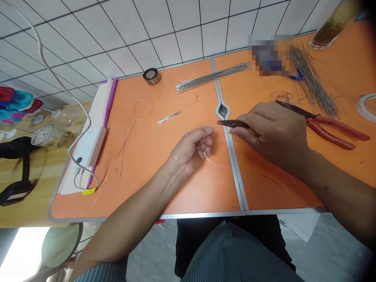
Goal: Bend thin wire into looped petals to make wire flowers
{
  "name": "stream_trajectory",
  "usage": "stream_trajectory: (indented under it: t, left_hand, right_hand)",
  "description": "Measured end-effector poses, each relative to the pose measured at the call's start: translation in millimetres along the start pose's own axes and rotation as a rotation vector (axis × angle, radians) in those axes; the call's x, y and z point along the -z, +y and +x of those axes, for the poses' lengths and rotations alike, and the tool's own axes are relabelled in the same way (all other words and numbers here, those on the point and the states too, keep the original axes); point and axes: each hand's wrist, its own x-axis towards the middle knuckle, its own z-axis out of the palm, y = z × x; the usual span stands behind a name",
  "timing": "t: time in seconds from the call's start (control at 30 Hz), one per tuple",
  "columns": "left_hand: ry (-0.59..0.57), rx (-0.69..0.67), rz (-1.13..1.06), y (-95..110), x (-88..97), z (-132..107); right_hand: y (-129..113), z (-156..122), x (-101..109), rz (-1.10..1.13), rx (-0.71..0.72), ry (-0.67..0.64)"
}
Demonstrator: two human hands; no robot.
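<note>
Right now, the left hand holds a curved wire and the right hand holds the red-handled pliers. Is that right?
Not quite: the head view shows the right hand holding the dark-tipped pliers; the red-handled pliers lie on the orange table. The left hand does hold the curved wire.

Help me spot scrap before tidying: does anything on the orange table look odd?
Yes: a tangled wire clump lies by the red-handled pliers, unlike the straight wire bundle. A short bent strand lies alone toward the front.
</note>
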Motion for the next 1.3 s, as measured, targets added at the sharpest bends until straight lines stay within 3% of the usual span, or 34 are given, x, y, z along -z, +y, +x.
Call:
stream_trajectory:
  t: [0.17,0.4,0.8,0.97,1.13,1.3]
  left_hand:
    - [0.043,0.07,-0.118,5.4,-2.8,-1.8]
    - [0.033,0.101,-0.146,4.8,-2.4,-1.6]
    - [0.016,0.138,-0.066,3.6,1.7,2.5]
    - [-0.02,-0.012,0.055,1.8,4.0,2.5]
    - [0.016,-0.186,0.215,4.7,-0.5,-2.8]
    - [0.037,-0.23,0.253,3.9,-1.3,-4.3]
  right_hand:
    - [8.1,-1.0,-12.2,0.127,-0.077,-0.006]
    - [9.0,-2.9,-17.5,0.228,-0.113,-0.133]
    - [15.3,0.5,-13.6,0.24,0.044,-0.052]
    - [17.0,-0.8,-12.5,0.286,0.065,-0.041]
    - [18.4,0.6,0.9,0.049,0.072,-0.038]
    - [23.1,3.5,15.1,-0.132,0.004,0.017]
